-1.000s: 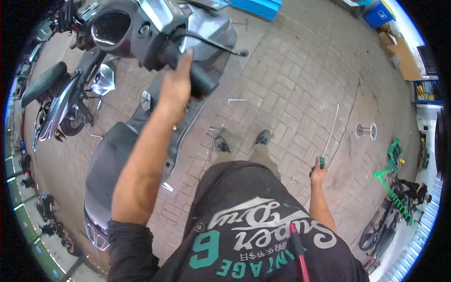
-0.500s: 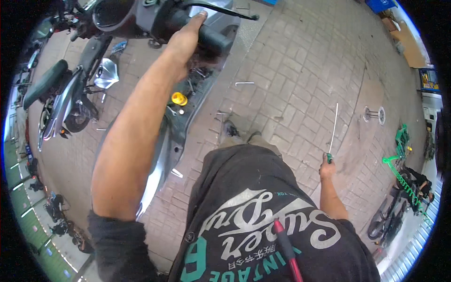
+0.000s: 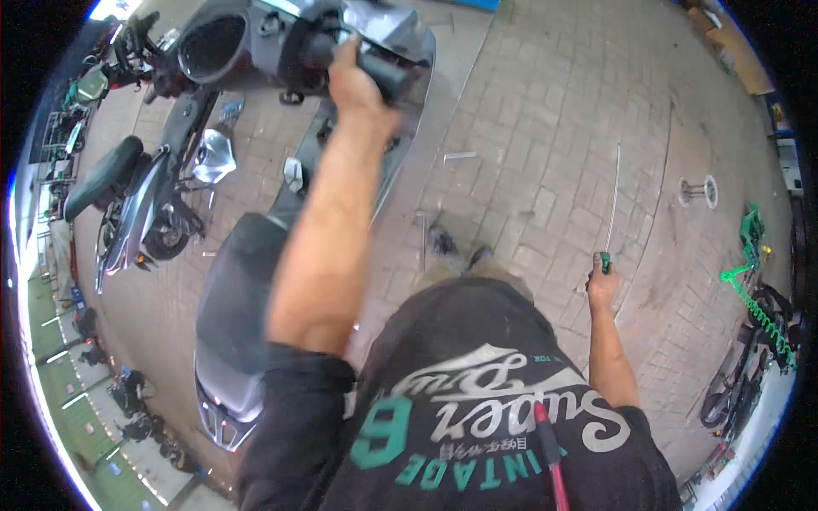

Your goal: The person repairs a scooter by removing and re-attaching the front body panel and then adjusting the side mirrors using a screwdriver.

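Observation:
My left hand is wrapped round the black handlebar grip of a grey scooter, with the arm stretched across its footboard. The scooter's dark round dial is to the left of that hand. Its black seat lies left of my forearm, which hides part of the footboard. Down at my right side, my right hand is closed on the green handle of a long thin screwdriver. The metal shaft points away from me, over the paving.
A second motorbike stands at left beside a loose silver panel. Hex keys lie on the brick floor. A metal part with round ends is to the right, near a green coiled hose.
My view has shifted, so the scooter's seat and tail now show. My left forearm has swung right in view and hides the yellow object on the footboard. Both hands keep their holds.

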The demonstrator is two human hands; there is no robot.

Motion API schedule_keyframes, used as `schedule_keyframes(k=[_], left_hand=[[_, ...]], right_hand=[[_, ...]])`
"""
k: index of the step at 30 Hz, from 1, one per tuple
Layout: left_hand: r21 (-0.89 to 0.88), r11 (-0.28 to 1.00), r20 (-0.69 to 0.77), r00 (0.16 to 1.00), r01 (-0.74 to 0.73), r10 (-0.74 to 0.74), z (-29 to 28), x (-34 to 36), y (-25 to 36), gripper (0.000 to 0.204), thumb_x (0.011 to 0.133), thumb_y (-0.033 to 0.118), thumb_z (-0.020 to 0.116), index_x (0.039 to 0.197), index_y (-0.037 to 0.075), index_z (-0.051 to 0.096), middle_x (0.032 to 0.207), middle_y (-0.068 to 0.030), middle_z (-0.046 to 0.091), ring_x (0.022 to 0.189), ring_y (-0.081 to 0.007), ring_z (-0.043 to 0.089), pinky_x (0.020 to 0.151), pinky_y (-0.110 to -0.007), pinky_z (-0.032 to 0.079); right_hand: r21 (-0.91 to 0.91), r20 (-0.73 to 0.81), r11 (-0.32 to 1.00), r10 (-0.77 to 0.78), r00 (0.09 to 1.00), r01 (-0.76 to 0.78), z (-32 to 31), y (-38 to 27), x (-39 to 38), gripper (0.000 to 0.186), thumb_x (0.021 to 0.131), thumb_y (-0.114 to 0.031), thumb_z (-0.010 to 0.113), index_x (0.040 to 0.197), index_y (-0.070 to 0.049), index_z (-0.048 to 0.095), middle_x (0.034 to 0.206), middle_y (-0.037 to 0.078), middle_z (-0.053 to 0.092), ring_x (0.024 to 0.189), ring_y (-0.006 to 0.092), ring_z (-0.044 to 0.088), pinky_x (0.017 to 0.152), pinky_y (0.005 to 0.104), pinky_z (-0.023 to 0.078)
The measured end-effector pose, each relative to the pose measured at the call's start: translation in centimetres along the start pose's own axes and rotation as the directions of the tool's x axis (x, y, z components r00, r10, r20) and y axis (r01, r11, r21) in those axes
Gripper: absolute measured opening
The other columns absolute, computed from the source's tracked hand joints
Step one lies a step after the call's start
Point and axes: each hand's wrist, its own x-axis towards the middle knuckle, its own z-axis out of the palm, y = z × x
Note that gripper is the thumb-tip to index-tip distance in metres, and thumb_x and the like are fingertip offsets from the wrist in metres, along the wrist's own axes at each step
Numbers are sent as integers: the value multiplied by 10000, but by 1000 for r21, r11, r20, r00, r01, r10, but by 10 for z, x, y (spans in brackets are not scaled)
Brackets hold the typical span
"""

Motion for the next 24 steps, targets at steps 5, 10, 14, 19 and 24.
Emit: schedule_keyframes(k=[5,10,14,19,24], left_hand=[[635,724,-62,952,268,-299,6,-19,23,676,779,597,499,1231,95,458,1143,-158,530,1012,-338,548,887,-577,341],[-247,967,312,950,63,18,-8,-13,-12,871,706,608,549,1354,100,264,1359,-182,313,1196,-440,357,976,-644,177],[-361,931,315,947,51,70,3,-9,-20,797,725,571,537,1317,81,325,1308,-160,384,1175,-409,383,957,-634,255],[363,929,-166,986,69,-9,6,-39,10,444,853,455,447,1053,74,556,1008,-125,587,891,-267,579,788,-473,462],[724,636,-105,955,265,-278,11,-82,22,933,771,714,402,1394,42,225,1425,-199,253,1289,-379,277,1020,-570,183]], right_hand=[[-324,-72,936,-168,983,136,-17,139,22,472,828,-443,567,812,29,558,601,134,546,529,247,534,509,376,419],[-292,-44,956,-50,998,35,-46,102,0,483,812,-437,591,856,45,595,679,195,593,671,324,593,634,413,448],[-238,-76,969,50,996,-67,-89,87,-17,458,816,-441,591,820,17,597,575,119,556,532,223,557,522,367,430],[-209,-100,972,89,991,-108,-95,140,-9,422,838,-441,572,781,-23,559,494,52,485,365,155,441,360,322,356],[-496,17,818,-325,946,290,-53,121,-8,371,838,-357,582,890,11,589,616,91,599,505,179,565,475,333,440]])
